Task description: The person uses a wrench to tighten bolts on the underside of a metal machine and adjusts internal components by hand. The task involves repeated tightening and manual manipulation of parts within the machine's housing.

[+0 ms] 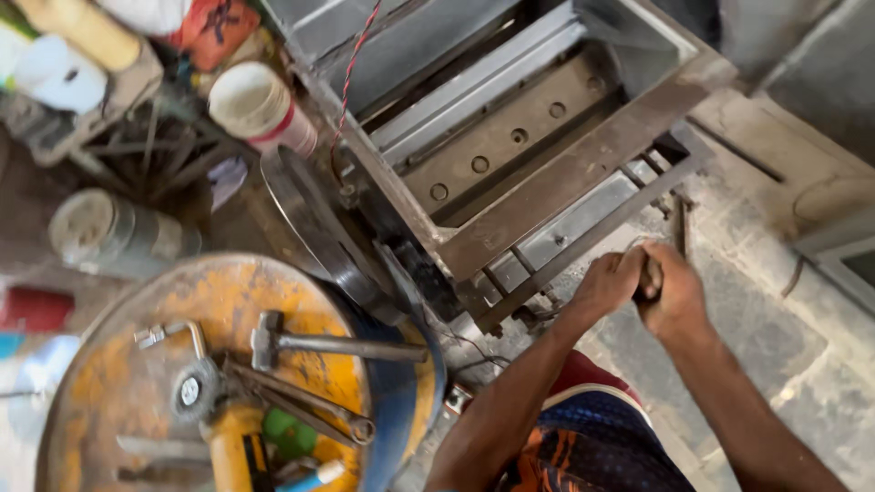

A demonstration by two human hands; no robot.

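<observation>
This is a metal workshop, rough and well used. A heavy steel frame (510, 155) with drilled plates and angle bars stands on a stained concrete floor (756, 328). Beside it an upturned yellow drum (118, 383), its paint worn and rusty, serves as a desk for tools: a hammer (328, 344), a spanner (301, 401), a clamp (173, 333) and a grinder (228, 437). Dusty paint cans (260, 109) and a grey tin (114, 232) crowd the ground behind, next to a twisted red wire (351, 73) running over the frame.
</observation>
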